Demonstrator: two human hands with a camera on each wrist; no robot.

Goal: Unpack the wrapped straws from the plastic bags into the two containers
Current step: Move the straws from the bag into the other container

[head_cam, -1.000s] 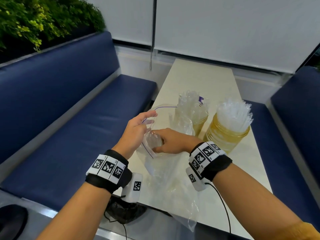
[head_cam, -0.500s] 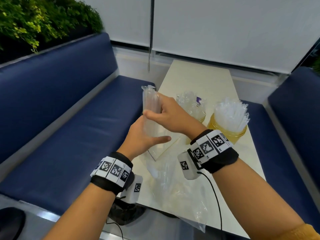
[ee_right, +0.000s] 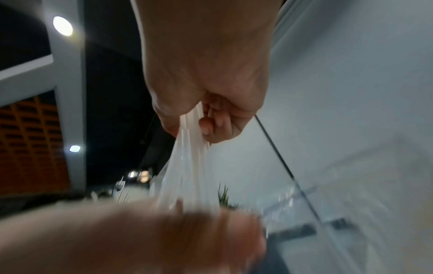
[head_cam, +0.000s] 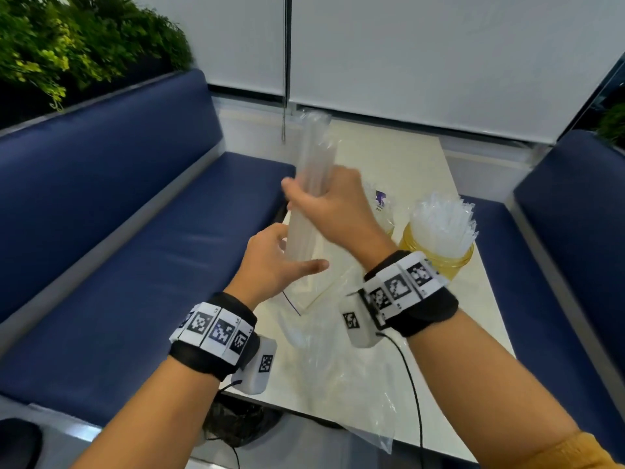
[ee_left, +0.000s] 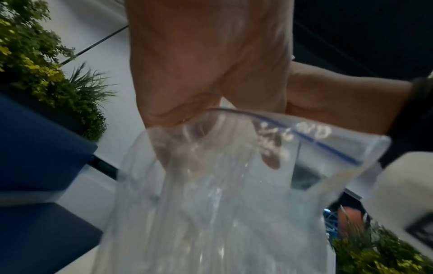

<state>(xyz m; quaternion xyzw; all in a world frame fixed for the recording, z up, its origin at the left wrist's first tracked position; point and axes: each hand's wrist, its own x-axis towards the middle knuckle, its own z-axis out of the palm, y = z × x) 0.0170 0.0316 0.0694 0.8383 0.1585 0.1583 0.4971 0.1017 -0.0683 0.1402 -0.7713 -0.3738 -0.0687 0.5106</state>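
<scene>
My right hand [head_cam: 324,204] grips a bundle of clear-wrapped straws [head_cam: 313,154] and holds it upright above the table; the right wrist view shows the fingers curled round the straws [ee_right: 187,166]. Just below, my left hand [head_cam: 284,262] holds the mouth of a clear zip bag [head_cam: 316,289], thumb stretched out across it. The straws' lower ends still reach into that bag [ee_left: 234,194]. A yellow jar [head_cam: 453,265] packed with straws stands to the right. The second container [head_cam: 387,225] is mostly hidden behind my right hand.
Crumpled clear plastic bags [head_cam: 338,384] lie on the pale table [head_cam: 473,316] near its front edge. Blue benches [head_cam: 118,248] run along both sides, with plants [head_cam: 67,45] behind the left one. A blind cord [head_cam: 285,96] hangs at the far end.
My right hand went from reaching inside the bag to lifting the straw bundle up and out. My left hand stayed low on the bag's mouth.
</scene>
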